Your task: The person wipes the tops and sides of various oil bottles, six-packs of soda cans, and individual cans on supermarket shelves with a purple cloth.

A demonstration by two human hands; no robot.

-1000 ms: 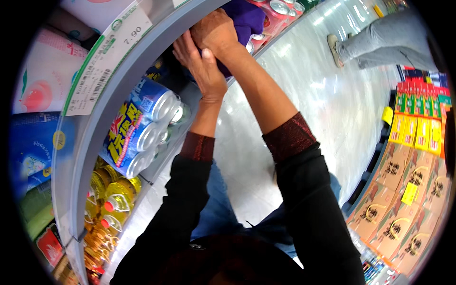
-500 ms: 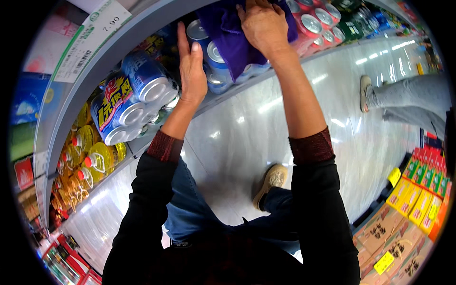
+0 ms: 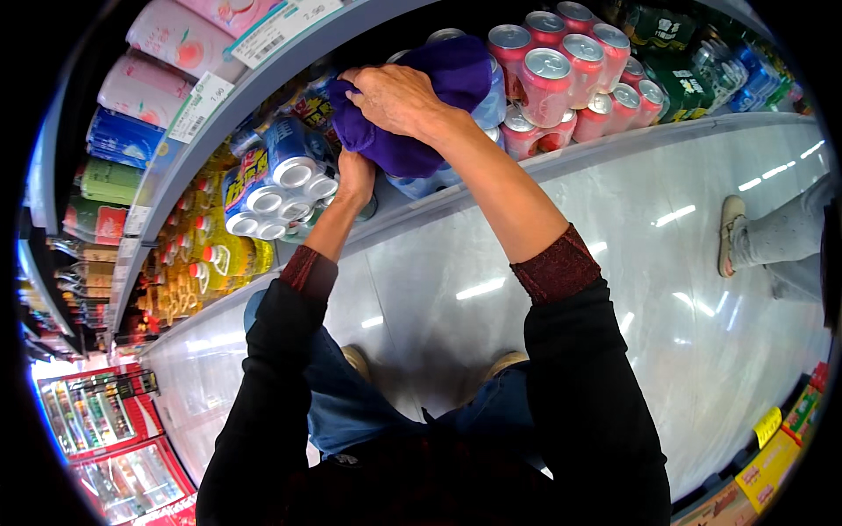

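A purple cloth (image 3: 452,70) lies bunched over blue cans (image 3: 491,107) on the low shelf. My right hand (image 3: 396,98) grips it from above, fingers curled into the fabric at its left side. Just below, my left hand (image 3: 355,178) reaches up against the cloth's lower left edge; its fingers are hidden behind the fabric. To the left of that hand, a wrapped pack of blue cans (image 3: 289,156) rests tilted, its silver can ends facing me.
Pink cans (image 3: 545,83) stand stacked right of the cloth, beside dark green packs (image 3: 684,92). Yellow oil bottles (image 3: 215,256) fill the shelf's left part. An upper shelf edge (image 3: 189,118) curves overhead. Another person's leg (image 3: 781,232) stands right; boxes (image 3: 767,473) sit lower right.
My right hand and the cloth have moved left, uncovering cans on the right. My left hand, stretched flat before, now has its fingers behind the cloth. The view has shifted.
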